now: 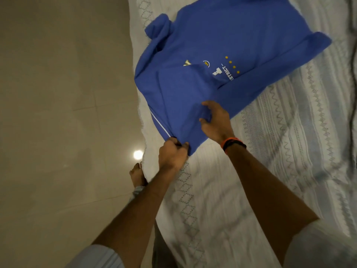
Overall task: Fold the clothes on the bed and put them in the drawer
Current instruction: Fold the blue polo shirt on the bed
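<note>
— Where is the shirt?

— The blue T-shirt [222, 55] lies spread on the bed [289, 142], near the bed's left edge, with white lettering and a row of small yellow stars printed on it. One sleeve points off to the right, the other is bunched up at the far left.

— And the hands?

— Both are on its near end. The left hand [172, 154] pinches the nearest corner of the fabric, fingers curled tight round the hem, right beside a thin white stripe. The right hand [216, 120] grips a fold of cloth a little farther in, thumb and fingers closed on it — the fabric puckers up between them. An orange and black band [232, 144] sits on the right wrist.

— What else shows?

— The bedcover is white with grey patterned stripes. To the left is a tiled floor [58, 113] with a bright light reflection [138, 154], and a bare foot [137, 175] stands at the bed's edge.
</note>
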`<state>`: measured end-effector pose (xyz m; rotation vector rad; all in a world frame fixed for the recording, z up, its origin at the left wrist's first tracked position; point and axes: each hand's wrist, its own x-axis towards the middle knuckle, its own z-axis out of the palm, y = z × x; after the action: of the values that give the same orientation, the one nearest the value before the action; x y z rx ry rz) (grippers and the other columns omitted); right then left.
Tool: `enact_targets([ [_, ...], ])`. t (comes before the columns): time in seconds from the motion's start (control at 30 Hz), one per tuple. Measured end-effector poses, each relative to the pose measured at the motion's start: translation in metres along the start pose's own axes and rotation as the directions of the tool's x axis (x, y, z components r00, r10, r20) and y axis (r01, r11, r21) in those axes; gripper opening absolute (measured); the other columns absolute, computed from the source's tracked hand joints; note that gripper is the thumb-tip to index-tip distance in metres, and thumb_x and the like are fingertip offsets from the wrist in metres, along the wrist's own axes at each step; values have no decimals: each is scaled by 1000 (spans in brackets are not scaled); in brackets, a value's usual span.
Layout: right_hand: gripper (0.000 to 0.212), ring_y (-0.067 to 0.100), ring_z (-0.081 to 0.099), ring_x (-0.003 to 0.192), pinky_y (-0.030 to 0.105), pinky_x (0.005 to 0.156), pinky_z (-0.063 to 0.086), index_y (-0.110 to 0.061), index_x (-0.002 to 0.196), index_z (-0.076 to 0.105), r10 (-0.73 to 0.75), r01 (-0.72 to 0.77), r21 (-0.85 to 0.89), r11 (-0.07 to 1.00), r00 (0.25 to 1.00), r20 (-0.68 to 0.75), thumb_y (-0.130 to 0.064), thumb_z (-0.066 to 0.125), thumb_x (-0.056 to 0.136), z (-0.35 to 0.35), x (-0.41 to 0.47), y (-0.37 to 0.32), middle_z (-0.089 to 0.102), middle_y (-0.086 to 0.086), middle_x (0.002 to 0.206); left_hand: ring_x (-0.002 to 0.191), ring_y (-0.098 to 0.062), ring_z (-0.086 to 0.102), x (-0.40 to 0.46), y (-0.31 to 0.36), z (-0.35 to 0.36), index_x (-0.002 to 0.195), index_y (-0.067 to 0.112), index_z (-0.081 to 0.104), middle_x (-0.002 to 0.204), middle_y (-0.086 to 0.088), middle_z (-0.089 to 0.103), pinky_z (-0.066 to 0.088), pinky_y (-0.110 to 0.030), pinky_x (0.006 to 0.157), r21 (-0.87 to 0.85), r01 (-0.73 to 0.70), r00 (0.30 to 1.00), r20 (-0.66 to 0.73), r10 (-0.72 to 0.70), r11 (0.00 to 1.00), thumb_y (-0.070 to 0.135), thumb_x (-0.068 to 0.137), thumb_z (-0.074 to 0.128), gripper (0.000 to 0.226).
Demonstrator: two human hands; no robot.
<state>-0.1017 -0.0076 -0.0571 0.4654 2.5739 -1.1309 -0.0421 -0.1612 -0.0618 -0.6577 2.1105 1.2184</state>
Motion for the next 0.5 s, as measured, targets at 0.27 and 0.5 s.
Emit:
enact_targets([
  [0.27,48,11,58,109,-1,71,43,-11,132,53,156,-132,278,951,985,-68,-1,67,88,-17,-27,21,60,1,126,88,-29,64,-3,9,-3,113,3,53,97,-9,66,47,-34,67,282,5,1000,-25,3,959,36,84,70,47],
  [0.5,23,21,66,101,22,86,49,-2,109,67,281,-237,279,931,951,-128,-5,67,87,-64,-40,27,72,5,103,112,-27,60,-6,67,-13,120,8,56,119,-8,63,47,-33,90,335,-167,981,-38,191,927,16,86,70,38],
])
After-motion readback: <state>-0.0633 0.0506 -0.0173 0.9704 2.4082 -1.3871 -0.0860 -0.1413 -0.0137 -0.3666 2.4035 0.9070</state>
